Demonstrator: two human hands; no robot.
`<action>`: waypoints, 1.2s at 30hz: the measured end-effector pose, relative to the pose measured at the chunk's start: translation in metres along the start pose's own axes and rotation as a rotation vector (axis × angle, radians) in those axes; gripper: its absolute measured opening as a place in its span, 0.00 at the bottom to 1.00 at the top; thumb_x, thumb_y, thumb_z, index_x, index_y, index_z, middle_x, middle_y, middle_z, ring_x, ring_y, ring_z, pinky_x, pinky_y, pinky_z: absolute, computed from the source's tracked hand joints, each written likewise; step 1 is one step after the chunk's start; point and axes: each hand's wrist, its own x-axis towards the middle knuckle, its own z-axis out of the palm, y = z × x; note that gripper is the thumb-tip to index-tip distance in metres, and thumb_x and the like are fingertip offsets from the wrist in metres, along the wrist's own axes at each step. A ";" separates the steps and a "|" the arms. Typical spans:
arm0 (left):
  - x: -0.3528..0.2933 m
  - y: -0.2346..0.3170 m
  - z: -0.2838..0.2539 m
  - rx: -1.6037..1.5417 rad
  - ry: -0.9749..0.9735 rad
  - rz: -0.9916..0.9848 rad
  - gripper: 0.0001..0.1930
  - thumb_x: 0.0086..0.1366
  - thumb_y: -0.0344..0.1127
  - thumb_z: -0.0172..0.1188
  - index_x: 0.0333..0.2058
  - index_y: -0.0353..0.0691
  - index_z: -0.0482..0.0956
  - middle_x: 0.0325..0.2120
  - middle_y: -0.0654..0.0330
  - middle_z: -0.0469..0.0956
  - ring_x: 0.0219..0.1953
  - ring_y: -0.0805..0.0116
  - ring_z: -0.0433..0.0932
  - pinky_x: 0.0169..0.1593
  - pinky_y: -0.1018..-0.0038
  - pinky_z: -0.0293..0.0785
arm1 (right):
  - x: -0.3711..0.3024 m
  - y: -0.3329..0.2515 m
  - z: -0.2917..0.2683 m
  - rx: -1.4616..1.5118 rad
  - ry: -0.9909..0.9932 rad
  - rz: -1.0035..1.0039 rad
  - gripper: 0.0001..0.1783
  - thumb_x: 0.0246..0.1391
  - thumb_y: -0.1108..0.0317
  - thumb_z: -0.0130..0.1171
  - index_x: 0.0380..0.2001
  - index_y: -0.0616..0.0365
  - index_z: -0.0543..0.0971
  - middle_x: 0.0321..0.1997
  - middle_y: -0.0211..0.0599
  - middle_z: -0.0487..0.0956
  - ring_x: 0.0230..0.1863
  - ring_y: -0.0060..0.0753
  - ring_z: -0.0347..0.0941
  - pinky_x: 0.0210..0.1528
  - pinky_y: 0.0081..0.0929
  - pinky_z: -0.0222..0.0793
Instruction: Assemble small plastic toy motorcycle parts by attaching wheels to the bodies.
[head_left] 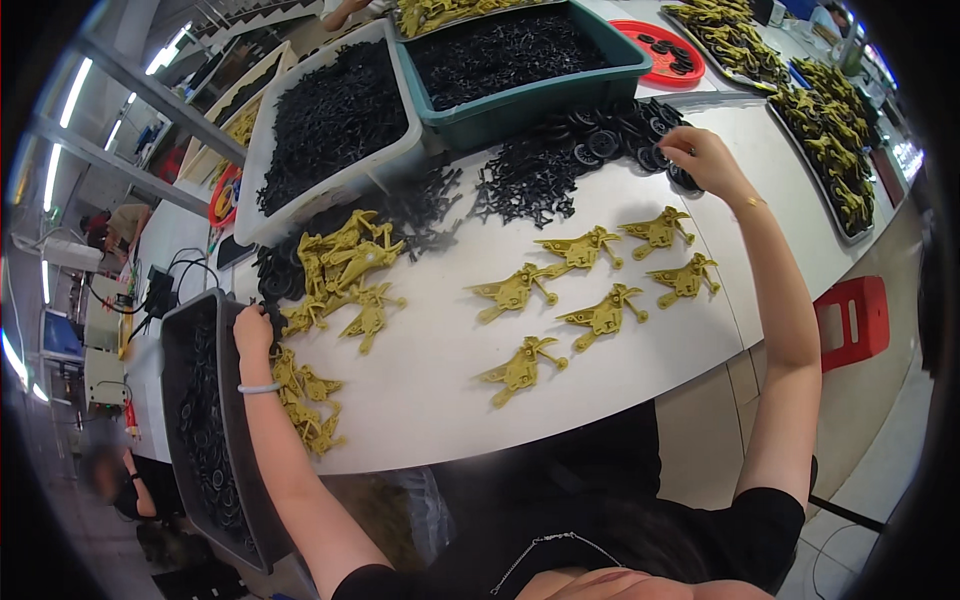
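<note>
Your right hand (708, 165) is above the right end of a pile of black wheels (603, 144) at the far side of the white table (420, 380). Its fingers curl toward the thumb; whether they pinch a wheel, you cannot tell from this view. The pile stretches left from those fingertips; the wheels are round, with no long axis.

Six olive-yellow plastic frames (603, 315) lie apart, nearer your body and left of your right hand, which is the closer one to most of them. Their long axes run roughly left to right, pointed ends left.

Your left hand (254, 330) is beside a heap of similar frames (345, 255), at some black pieces; its fingertips are hidden, so their grip is unclear.

Just left of it, a dark grey bin (237, 440) holds black wheels. Beyond the table's middle, a white tub (380, 170) and a teal tub (530, 108) brim with small black parts. A round red tray (675, 80) holds a few black discs.
</note>
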 end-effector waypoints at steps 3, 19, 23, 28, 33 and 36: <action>0.000 0.000 -0.007 -0.128 0.035 -0.034 0.07 0.56 0.32 0.62 0.32 0.36 0.80 0.29 0.47 0.79 0.36 0.48 0.78 0.41 0.59 0.74 | 0.025 -0.006 0.023 -0.258 0.120 -0.202 0.09 0.49 0.69 0.61 0.34 0.59 0.79 0.32 0.41 0.79 0.35 0.39 0.75 0.41 0.32 0.71; -0.021 -0.001 -0.031 -0.124 0.186 0.049 0.25 0.43 0.37 0.73 0.42 0.37 0.79 0.35 0.51 0.81 0.41 0.55 0.79 0.44 0.65 0.75 | 0.084 0.060 0.049 -0.418 0.048 -0.080 0.15 0.50 0.72 0.58 0.43 0.60 0.76 0.45 0.47 0.78 0.49 0.49 0.72 0.52 0.38 0.66; -0.059 0.013 -0.065 -0.229 0.346 0.000 0.23 0.47 0.40 0.70 0.42 0.35 0.79 0.37 0.52 0.80 0.38 0.59 0.80 0.42 0.68 0.74 | 0.093 0.061 0.045 -0.398 -0.012 -0.051 0.13 0.48 0.70 0.60 0.39 0.61 0.77 0.38 0.47 0.80 0.43 0.46 0.76 0.46 0.35 0.70; -0.162 0.079 -0.077 -1.289 -0.168 0.055 0.21 0.50 0.28 0.68 0.45 0.35 0.79 0.34 0.59 0.79 0.34 0.77 0.77 0.40 0.80 0.72 | 0.091 0.048 0.043 -0.250 0.330 -0.183 0.16 0.48 0.65 0.63 0.41 0.57 0.78 0.37 0.40 0.81 0.40 0.34 0.78 0.44 0.29 0.70; -0.244 0.163 -0.060 -1.160 -0.172 0.519 0.23 0.48 0.31 0.70 0.45 0.37 0.78 0.37 0.56 0.79 0.39 0.62 0.78 0.44 0.72 0.74 | -0.013 -0.046 0.055 0.128 0.245 -0.360 0.22 0.49 0.67 0.64 0.50 0.52 0.76 0.40 0.31 0.78 0.41 0.21 0.73 0.44 0.19 0.68; -0.269 0.194 -0.059 -1.168 -0.164 0.544 0.23 0.44 0.26 0.70 0.43 0.34 0.79 0.39 0.54 0.79 0.39 0.62 0.79 0.44 0.73 0.75 | -0.112 -0.121 0.069 0.054 -0.067 -0.536 0.25 0.33 0.80 0.60 0.42 0.62 0.76 0.41 0.38 0.77 0.40 0.30 0.74 0.43 0.24 0.70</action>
